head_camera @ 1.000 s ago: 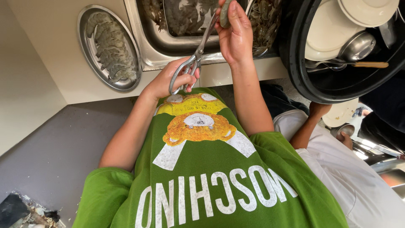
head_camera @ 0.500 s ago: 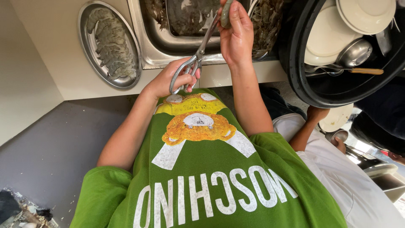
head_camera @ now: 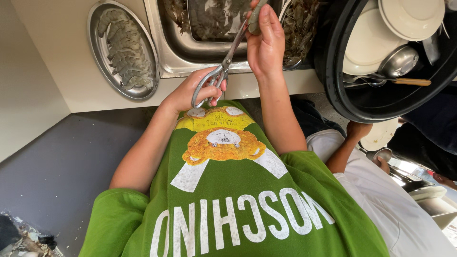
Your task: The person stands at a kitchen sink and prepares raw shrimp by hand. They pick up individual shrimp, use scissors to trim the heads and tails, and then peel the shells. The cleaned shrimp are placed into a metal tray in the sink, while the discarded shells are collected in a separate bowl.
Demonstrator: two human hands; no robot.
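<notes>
Head view, looking straight down: a pair of metal scissors (head_camera: 223,71) is held in the left hand (head_camera: 193,93), with the fingers pushed through the loops of the handles and closed tight around them. The thin blades are pointed up and away, toward the right hand (head_camera: 266,40). A small grey shrimp (head_camera: 254,16) is pinched in the right hand, with the fingers wrapped around it, and the tips of the scissors are seen right at that shrimp — whether the blades are cutting it cannot be told.

Both hands are held over the front edge of a steel sink (head_camera: 183,52). The sink is filled with many more grey shrimp (head_camera: 209,16). Just to the side of the sink, on the pale counter (head_camera: 62,57), an oval metal tray (head_camera: 143,90) is set, and rows of shrimp (head_camera: 124,47) are laid on it.

On the other side of the sink a big black tub (head_camera: 362,102) is seen. White plates (head_camera: 369,40), a metal bowl (head_camera: 400,62) and a spoon with a wooden handle (head_camera: 412,82) are kept in it.

A green shirt (head_camera: 228,204) with a bear picture is worn by the person. Beside them — low down, near the tub — another person in a white shirt (head_camera: 400,214) is seen, with one arm reached forward.
</notes>
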